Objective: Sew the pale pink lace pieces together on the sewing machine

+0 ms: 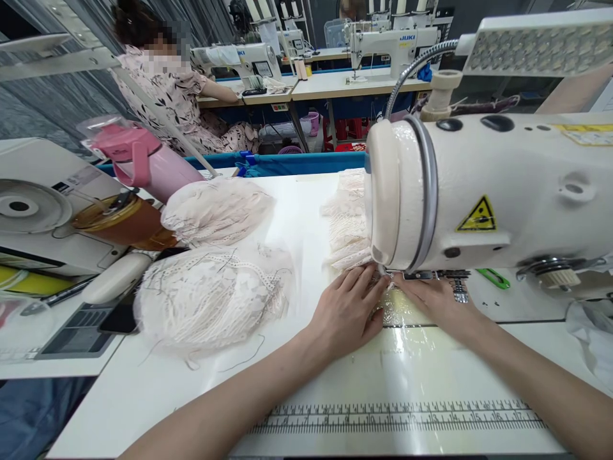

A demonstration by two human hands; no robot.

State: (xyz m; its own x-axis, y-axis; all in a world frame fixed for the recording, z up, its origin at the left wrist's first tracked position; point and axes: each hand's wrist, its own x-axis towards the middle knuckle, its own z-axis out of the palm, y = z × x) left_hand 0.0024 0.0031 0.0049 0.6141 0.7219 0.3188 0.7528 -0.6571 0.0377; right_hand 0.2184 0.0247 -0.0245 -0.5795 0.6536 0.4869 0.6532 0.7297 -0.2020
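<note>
Cream lace, ruffled, spread on white tabletop.

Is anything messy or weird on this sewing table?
A little. A loose thread trails over the white table below the nearer lace bundle, and small dark specks lie near the green tool. They look like stray scraps. I see nothing spilled or broken.

Grey curtains drape the back left here. Beyond, pale worktables stand end to end, red stools tucked underneath.
</note>
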